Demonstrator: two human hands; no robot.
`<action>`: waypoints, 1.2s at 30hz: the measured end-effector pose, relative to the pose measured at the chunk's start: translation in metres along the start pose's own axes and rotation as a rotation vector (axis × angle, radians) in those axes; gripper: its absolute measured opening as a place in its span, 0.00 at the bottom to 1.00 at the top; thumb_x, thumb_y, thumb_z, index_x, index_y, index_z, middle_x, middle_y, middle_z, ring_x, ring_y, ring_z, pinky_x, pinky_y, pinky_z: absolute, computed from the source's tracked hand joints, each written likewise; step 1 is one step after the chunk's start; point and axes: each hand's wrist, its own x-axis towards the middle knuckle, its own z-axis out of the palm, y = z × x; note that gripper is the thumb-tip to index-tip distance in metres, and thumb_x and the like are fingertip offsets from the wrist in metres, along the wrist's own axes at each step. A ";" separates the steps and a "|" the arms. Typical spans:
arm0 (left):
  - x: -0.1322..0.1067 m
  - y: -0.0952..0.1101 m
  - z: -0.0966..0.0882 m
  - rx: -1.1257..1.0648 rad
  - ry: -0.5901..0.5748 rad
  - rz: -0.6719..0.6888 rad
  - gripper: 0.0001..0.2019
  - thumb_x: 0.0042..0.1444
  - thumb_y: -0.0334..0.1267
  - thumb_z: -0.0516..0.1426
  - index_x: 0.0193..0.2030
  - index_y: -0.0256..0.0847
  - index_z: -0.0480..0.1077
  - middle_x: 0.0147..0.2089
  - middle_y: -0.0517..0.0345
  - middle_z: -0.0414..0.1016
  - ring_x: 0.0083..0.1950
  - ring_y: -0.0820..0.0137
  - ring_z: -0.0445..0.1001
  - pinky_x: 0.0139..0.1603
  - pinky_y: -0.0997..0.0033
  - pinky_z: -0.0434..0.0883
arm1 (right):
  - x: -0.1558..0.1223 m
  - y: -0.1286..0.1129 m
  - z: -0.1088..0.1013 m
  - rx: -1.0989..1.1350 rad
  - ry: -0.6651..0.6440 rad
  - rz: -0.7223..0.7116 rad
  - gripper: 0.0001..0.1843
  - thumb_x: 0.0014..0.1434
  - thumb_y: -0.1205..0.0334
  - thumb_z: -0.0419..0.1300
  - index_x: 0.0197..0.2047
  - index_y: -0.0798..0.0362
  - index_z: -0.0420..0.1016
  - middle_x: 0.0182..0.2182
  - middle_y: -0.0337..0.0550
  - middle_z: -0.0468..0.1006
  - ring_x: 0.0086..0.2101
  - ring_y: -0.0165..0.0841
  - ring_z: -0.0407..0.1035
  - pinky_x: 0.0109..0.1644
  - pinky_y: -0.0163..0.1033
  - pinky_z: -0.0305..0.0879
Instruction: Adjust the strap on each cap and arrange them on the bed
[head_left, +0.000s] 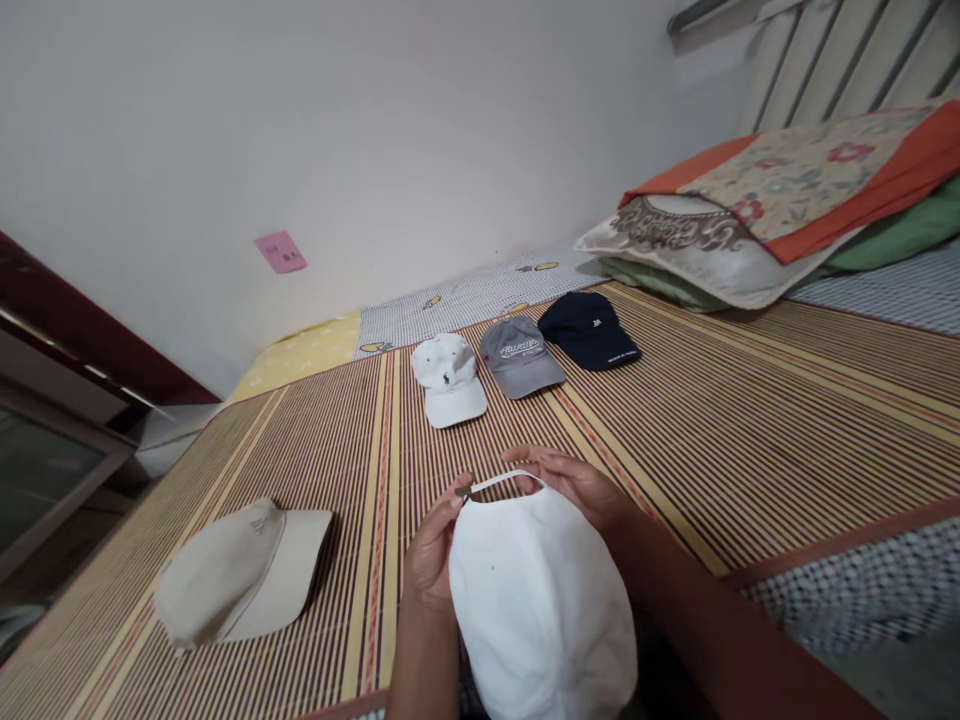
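A white baseball cap (536, 600) is held up close to me, its back opening and adjuster strap facing away. My left hand (433, 545) is closed on the cap's left edge, with the thumb and fingers at the strap's dark buckle (463, 492). On the other side, my right hand (574, 482) grips the edge where the strap meets the cap; some of its fingers are hidden behind the strap. Left of my hands, a beige cap (225, 575) lies on the striped mat (352, 560), brim to the right.
Further back on the mat sit a white cap (444, 365) with a small dark logo, a grey cap (517, 350) with lettering and a navy cap (585, 325). Stacked pillows (750, 220) lie at the back right. A pink note (280, 252) is on the wall (420, 140).
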 end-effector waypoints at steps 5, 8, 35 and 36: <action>0.000 0.000 -0.004 0.028 -0.056 0.019 0.23 0.53 0.29 0.66 0.58 0.38 0.75 0.42 0.54 0.85 0.40 0.67 0.83 0.46 0.68 0.79 | 0.001 0.000 -0.001 0.006 0.021 0.015 0.21 0.56 0.55 0.69 0.50 0.57 0.79 0.28 0.41 0.79 0.30 0.29 0.72 0.34 0.31 0.68; -0.001 0.000 -0.005 0.024 -0.088 0.004 0.24 0.57 0.29 0.64 0.62 0.38 0.72 0.40 0.57 0.85 0.39 0.69 0.83 0.45 0.72 0.78 | 0.002 -0.001 -0.002 0.006 0.049 0.011 0.19 0.57 0.55 0.68 0.49 0.56 0.79 0.29 0.40 0.79 0.30 0.29 0.72 0.34 0.31 0.68; -0.001 0.000 0.002 0.033 -0.142 0.040 0.23 0.55 0.30 0.64 0.58 0.35 0.74 0.36 0.56 0.84 0.38 0.68 0.81 0.48 0.69 0.76 | 0.003 -0.001 -0.002 -0.233 0.168 0.048 0.17 0.54 0.54 0.74 0.43 0.55 0.82 0.26 0.34 0.73 0.27 0.26 0.65 0.33 0.33 0.58; -0.001 0.000 0.003 0.051 -0.145 0.039 0.23 0.55 0.31 0.64 0.58 0.35 0.74 0.38 0.54 0.84 0.38 0.67 0.82 0.47 0.68 0.77 | 0.002 -0.001 -0.002 -0.233 0.168 0.049 0.18 0.54 0.54 0.74 0.44 0.55 0.82 0.26 0.34 0.73 0.27 0.26 0.65 0.32 0.33 0.57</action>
